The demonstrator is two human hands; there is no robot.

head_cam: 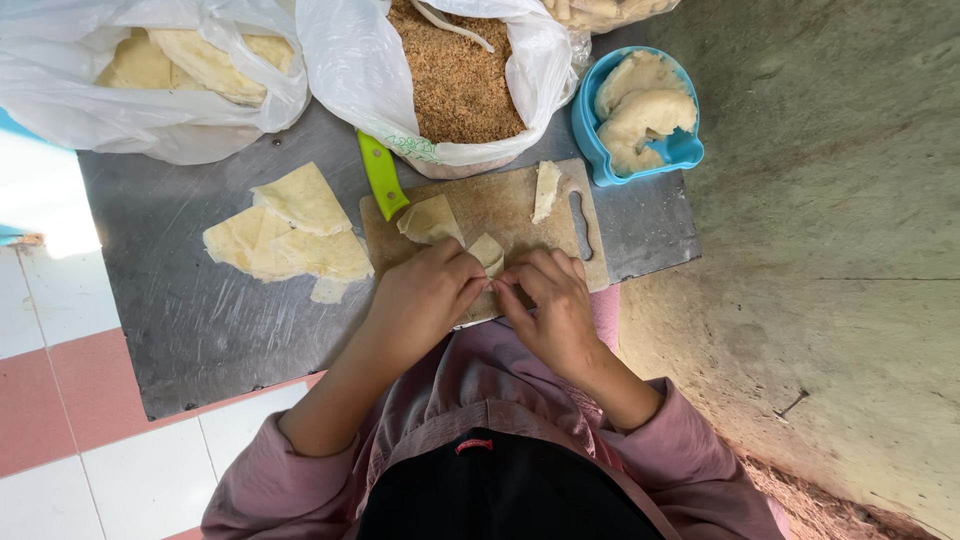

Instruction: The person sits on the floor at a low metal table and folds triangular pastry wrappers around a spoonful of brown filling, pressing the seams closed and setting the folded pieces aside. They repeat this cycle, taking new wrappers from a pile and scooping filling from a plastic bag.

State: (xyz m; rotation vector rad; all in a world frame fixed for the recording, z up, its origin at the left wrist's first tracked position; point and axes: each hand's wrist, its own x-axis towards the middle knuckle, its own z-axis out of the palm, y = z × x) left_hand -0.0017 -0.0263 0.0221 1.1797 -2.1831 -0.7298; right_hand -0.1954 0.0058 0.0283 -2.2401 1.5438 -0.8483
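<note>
My left hand [425,300] and my right hand [550,305] meet at the near edge of a wooden cutting board [500,205], fingertips pinched together on a small pale piece of dough wrapper [487,252]. Another folded wrapper piece [430,220] lies on the board just beyond my left hand. A narrow pale strip [546,190] rests at the board's far side. A green-handled knife [382,175] lies at the board's left corner, its blade hidden.
The board sits on a grey metal sheet [180,310]. Several cut wrapper triangles [295,235] lie left of it. Behind stand a plastic bag of brown crumbs [455,75], a bag of flat sheets [190,60] and a blue bowl of dough lumps [640,110].
</note>
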